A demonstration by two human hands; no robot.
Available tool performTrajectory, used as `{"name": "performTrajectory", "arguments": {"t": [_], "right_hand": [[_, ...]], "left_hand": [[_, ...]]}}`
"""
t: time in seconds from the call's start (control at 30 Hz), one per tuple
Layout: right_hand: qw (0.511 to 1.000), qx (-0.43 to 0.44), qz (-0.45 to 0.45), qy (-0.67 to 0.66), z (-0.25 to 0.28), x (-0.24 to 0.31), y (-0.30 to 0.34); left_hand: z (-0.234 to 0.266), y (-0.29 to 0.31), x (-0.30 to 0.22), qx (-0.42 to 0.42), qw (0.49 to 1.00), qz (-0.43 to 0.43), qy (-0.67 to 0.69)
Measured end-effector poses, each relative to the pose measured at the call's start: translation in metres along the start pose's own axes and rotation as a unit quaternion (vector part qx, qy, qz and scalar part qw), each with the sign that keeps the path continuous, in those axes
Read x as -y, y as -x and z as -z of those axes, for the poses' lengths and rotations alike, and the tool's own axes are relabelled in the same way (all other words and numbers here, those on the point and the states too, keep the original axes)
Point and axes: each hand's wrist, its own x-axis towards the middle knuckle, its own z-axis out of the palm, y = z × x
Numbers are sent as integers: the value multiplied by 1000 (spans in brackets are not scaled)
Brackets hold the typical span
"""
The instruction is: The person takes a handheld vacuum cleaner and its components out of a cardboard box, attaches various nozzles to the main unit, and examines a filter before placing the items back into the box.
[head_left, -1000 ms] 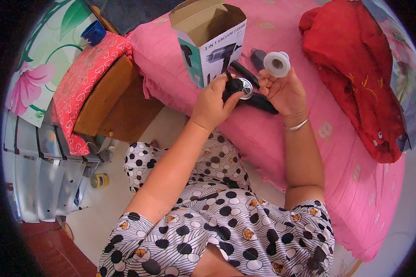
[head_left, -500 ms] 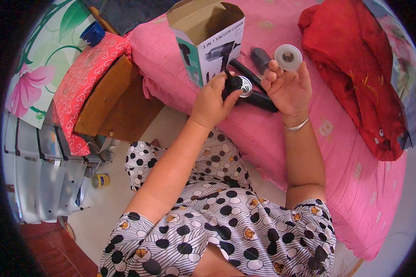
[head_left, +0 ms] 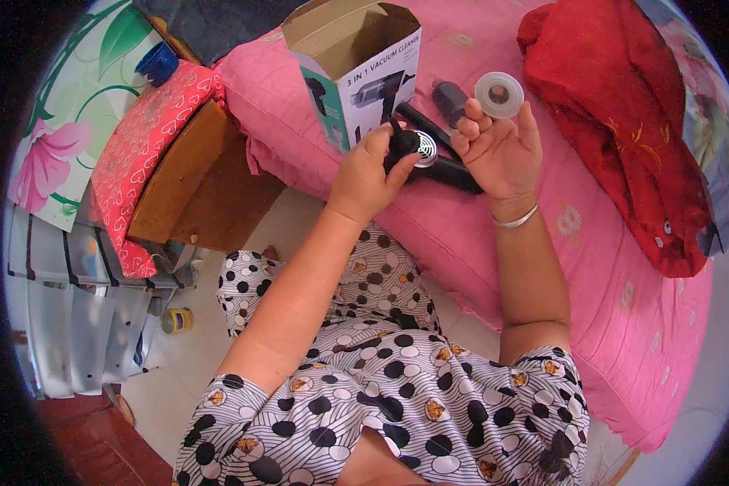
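My left hand point(head_left: 358, 176) is closed around a black handheld vacuum part point(head_left: 403, 142), whose round end carries a white ringed vent point(head_left: 426, 149). Raised to the right of it, my right hand point(head_left: 504, 166) pinches a round translucent white filter cup point(head_left: 498, 95) at its lower rim, with the open palm showing. The cup's centre looks dark and mesh-like. Just beyond the hands, a black tube point(head_left: 424, 124) and a thicker black piece point(head_left: 457, 175) lie on the bed, the latter partly behind the held part. A dark grey cylinder-shaped piece point(head_left: 448, 102) rests left of the cup.
An open vacuum cleaner box point(head_left: 383, 91) stands on the pink-covered bed point(head_left: 599, 324). Red fabric point(head_left: 616, 121) lies at the right. To the left are a wooden piece of furniture point(head_left: 211, 190) with a red heart-patterned cover point(head_left: 150, 154), a blue cup point(head_left: 157, 64) and a yellow tin point(head_left: 177, 320).
The whole view has shifted slightly. Both hands keep their holds, and the filter cup stays raised in my right hand.
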Motion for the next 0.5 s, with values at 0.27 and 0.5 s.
{"name": "performTrajectory", "arguments": {"t": [0.27,0.5], "right_hand": [[1000,1,1,-6,-1,-1,0],[1000,0,-1,9,2,-3,1]], "left_hand": [[4,-3,-1,9,1000,-11,-17],[6,-1,-5,11,1000,-6,-23]]}}
